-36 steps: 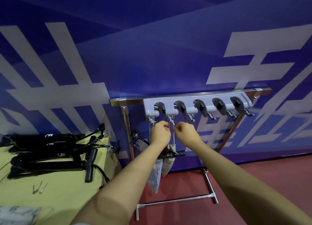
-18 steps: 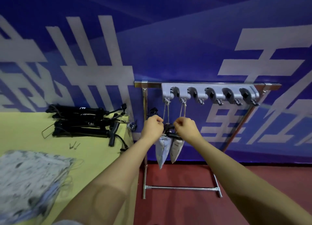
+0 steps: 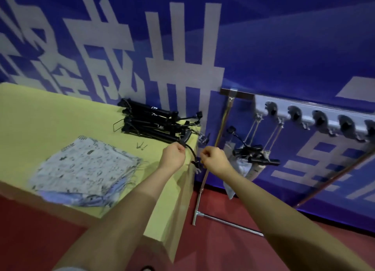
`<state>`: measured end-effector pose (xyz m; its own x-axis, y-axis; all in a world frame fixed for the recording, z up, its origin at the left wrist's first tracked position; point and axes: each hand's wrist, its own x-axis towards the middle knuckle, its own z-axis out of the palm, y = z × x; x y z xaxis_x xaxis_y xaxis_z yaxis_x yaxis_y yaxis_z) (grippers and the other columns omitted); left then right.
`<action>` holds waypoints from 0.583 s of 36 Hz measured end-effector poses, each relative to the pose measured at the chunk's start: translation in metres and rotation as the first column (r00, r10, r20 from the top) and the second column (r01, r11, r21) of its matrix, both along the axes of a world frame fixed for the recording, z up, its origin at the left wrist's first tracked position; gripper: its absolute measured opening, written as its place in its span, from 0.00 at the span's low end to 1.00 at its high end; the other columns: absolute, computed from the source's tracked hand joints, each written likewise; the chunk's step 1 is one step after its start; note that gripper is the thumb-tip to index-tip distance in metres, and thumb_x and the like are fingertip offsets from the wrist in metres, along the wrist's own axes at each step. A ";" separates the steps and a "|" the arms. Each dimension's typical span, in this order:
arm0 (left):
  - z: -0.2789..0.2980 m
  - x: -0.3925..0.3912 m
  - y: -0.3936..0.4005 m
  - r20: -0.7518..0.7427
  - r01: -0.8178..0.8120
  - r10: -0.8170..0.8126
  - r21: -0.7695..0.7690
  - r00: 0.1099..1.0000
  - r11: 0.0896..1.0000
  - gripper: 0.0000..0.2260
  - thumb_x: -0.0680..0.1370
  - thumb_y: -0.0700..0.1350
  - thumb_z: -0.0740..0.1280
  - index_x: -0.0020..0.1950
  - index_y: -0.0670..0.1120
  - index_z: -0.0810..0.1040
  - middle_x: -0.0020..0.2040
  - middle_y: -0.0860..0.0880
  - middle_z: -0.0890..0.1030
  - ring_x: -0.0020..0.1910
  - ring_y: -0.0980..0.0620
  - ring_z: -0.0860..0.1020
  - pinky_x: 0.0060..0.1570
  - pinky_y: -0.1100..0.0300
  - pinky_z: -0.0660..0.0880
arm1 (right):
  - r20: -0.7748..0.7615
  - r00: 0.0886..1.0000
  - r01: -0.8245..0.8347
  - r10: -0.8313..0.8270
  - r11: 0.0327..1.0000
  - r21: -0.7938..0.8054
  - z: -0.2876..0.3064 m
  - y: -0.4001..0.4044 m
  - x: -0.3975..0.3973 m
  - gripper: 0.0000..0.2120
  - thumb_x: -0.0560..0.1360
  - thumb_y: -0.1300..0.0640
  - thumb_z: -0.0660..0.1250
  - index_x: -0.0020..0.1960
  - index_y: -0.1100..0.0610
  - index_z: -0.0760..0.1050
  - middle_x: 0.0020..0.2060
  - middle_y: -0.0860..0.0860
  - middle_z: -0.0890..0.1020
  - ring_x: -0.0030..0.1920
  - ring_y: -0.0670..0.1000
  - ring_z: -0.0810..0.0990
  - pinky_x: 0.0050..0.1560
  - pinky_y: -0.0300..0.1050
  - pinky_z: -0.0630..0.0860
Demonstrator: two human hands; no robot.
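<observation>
Withdrawn from the bags [image 3: 241, 167] holding pumps [image 3: 263, 161], left hand [image 3: 172, 156] and right hand [image 3: 215, 159] are curled beside a hose [image 3: 190, 152]; whether it is gripped cannot be told.

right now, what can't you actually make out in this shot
All in the head view:
1. Grip: whether the left hand or right hand holds the black hose; their own backs hide the fingertips.
2. Hook rail: cut off by the right edge.
3. Stack of cloth: print smeared by motion blur.
4. Small metal pieces: too small to identify.
</observation>
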<state>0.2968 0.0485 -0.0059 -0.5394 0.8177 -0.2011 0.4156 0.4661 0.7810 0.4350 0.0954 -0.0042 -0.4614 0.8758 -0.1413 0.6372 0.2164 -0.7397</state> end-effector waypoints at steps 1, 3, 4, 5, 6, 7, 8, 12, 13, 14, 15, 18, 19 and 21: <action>-0.004 -0.010 -0.004 -0.013 -0.012 0.012 -0.017 1.000 1.000 0.09 0.78 0.39 0.59 0.52 0.43 0.78 0.53 0.43 0.81 0.52 0.41 0.79 0.54 0.52 0.77 | 0.008 1.000 -0.015 0.015 1.000 -0.004 -0.003 -0.002 -0.011 0.08 0.77 0.62 0.60 0.42 0.60 0.76 0.40 0.59 0.83 0.40 0.55 0.79 0.41 0.46 0.73; -0.012 -0.033 -0.012 -0.043 -0.034 0.031 -0.054 0.999 0.998 0.10 0.78 0.38 0.59 0.55 0.42 0.78 0.54 0.43 0.80 0.54 0.42 0.78 0.51 0.56 0.75 | 0.012 0.999 -0.039 0.039 0.999 -0.011 -0.012 -0.004 -0.034 0.08 0.78 0.61 0.60 0.44 0.62 0.77 0.41 0.59 0.83 0.40 0.54 0.79 0.41 0.46 0.74; -0.014 -0.040 -0.015 -0.042 -0.039 0.036 -0.068 0.998 0.997 0.10 0.78 0.38 0.59 0.55 0.42 0.78 0.55 0.42 0.80 0.54 0.43 0.77 0.50 0.57 0.73 | 0.008 0.999 -0.046 0.046 0.999 -0.018 -0.015 -0.004 -0.041 0.09 0.78 0.61 0.60 0.44 0.62 0.77 0.40 0.58 0.83 0.40 0.55 0.80 0.43 0.49 0.77; -0.018 -0.052 -0.019 -0.036 -0.050 0.047 -0.083 0.998 0.995 0.10 0.78 0.38 0.59 0.56 0.42 0.77 0.55 0.42 0.80 0.54 0.43 0.77 0.50 0.58 0.72 | 0.004 0.998 -0.066 0.067 0.997 -0.028 -0.019 -0.004 -0.053 0.09 0.78 0.61 0.60 0.45 0.62 0.77 0.39 0.58 0.82 0.40 0.56 0.80 0.45 0.52 0.78; -0.022 -0.066 -0.023 -0.030 -0.056 0.053 -0.098 0.998 0.994 0.10 0.78 0.38 0.59 0.56 0.42 0.77 0.55 0.42 0.80 0.55 0.43 0.77 0.51 0.58 0.72 | -0.002 0.996 -0.088 0.088 0.996 -0.034 -0.023 -0.004 -0.067 0.08 0.78 0.61 0.60 0.46 0.63 0.77 0.39 0.56 0.81 0.40 0.55 0.79 0.46 0.52 0.78; -0.025 -0.078 -0.026 -0.022 -0.057 0.055 -0.111 0.998 0.992 0.10 0.78 0.38 0.59 0.56 0.42 0.77 0.55 0.43 0.80 0.55 0.43 0.77 0.52 0.57 0.73 | -0.006 0.995 -0.102 0.102 0.994 -0.038 -0.027 -0.004 -0.080 0.08 0.78 0.62 0.60 0.48 0.63 0.77 0.39 0.55 0.80 0.40 0.53 0.78 0.47 0.51 0.78; -0.028 -0.091 -0.030 -0.012 -0.060 0.059 -0.126 0.998 0.990 0.10 0.78 0.38 0.59 0.56 0.42 0.77 0.54 0.43 0.80 0.54 0.44 0.77 0.52 0.57 0.73 | -0.006 0.994 -0.113 0.112 0.993 -0.041 -0.030 -0.005 -0.093 0.08 0.78 0.63 0.60 0.48 0.64 0.78 0.39 0.54 0.79 0.39 0.52 0.78 0.47 0.49 0.77; -0.044 -0.141 -0.044 0.011 -0.080 0.082 -0.156 0.997 0.985 0.06 0.78 0.39 0.60 0.51 0.43 0.76 0.50 0.44 0.80 0.50 0.45 0.77 0.49 0.57 0.73 | 0.009 0.985 -0.170 0.172 0.983 -0.071 -0.050 -0.011 -0.143 0.07 0.77 0.61 0.61 0.45 0.59 0.78 0.40 0.57 0.82 0.42 0.57 0.80 0.44 0.49 0.76; -0.048 -0.152 -0.046 0.015 -0.077 0.081 -0.158 0.997 0.984 0.06 0.77 0.39 0.61 0.51 0.43 0.76 0.48 0.43 0.80 0.49 0.44 0.78 0.49 0.56 0.74 | 0.019 0.981 -0.192 0.194 0.978 -0.080 -0.056 -0.012 -0.153 0.07 0.77 0.60 0.61 0.45 0.57 0.78 0.41 0.56 0.82 0.43 0.56 0.80 0.43 0.47 0.76; -0.052 -0.163 -0.047 0.012 -0.066 0.069 -0.176 0.998 0.982 0.06 0.77 0.39 0.61 0.52 0.42 0.76 0.47 0.44 0.79 0.48 0.44 0.77 0.49 0.56 0.75 | 0.027 0.977 -0.211 0.213 0.974 -0.084 -0.062 -0.014 -0.164 0.07 0.77 0.60 0.62 0.45 0.57 0.78 0.43 0.55 0.83 0.44 0.55 0.80 0.44 0.46 0.74; -0.056 -0.173 -0.049 0.002 -0.052 0.054 -0.203 0.999 0.978 0.07 0.77 0.38 0.62 0.54 0.42 0.76 0.47 0.44 0.79 0.47 0.45 0.77 0.49 0.56 0.75 | 0.034 0.973 -0.226 0.229 0.971 -0.081 -0.068 -0.015 -0.173 0.07 0.77 0.59 0.62 0.46 0.57 0.79 0.44 0.55 0.83 0.45 0.54 0.79 0.45 0.45 0.74; -0.069 -0.202 -0.050 -0.067 0.018 -0.039 -0.286 0.997 0.958 0.13 0.75 0.40 0.64 0.60 0.42 0.75 0.54 0.43 0.80 0.54 0.45 0.78 0.55 0.56 0.75 | 0.070 0.965 -0.245 0.251 0.966 -0.085 -0.087 -0.016 -0.201 0.08 0.77 0.59 0.61 0.49 0.55 0.79 0.49 0.55 0.82 0.48 0.55 0.79 0.49 0.48 0.75; -0.073 -0.209 -0.050 -0.123 0.050 -0.094 -0.321 0.988 0.946 0.14 0.75 0.42 0.65 0.61 0.42 0.75 0.56 0.42 0.79 0.56 0.43 0.77 0.56 0.54 0.75 | 0.090 0.961 -0.253 0.262 0.963 -0.092 -0.092 -0.016 -0.209 0.08 0.76 0.59 0.61 0.51 0.55 0.78 0.50 0.55 0.81 0.50 0.55 0.79 0.51 0.50 0.76; -0.080 -0.220 -0.050 -0.264 0.112 -0.247 -0.438 0.932 0.892 0.19 0.76 0.49 0.64 0.64 0.42 0.72 0.60 0.41 0.76 0.60 0.41 0.74 0.60 0.52 0.72 | 0.137 0.946 -0.284 0.295 0.954 -0.097 -0.103 -0.017 -0.223 0.12 0.75 0.60 0.62 0.57 0.54 0.77 0.53 0.56 0.78 0.54 0.56 0.77 0.56 0.51 0.75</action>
<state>0.0764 -0.0017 -0.0861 -0.4805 0.7863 -0.3884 0.7083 0.6091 0.3569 0.2120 0.0784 -0.1072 -0.6621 0.6920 -0.2877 0.6594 0.3554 -0.6625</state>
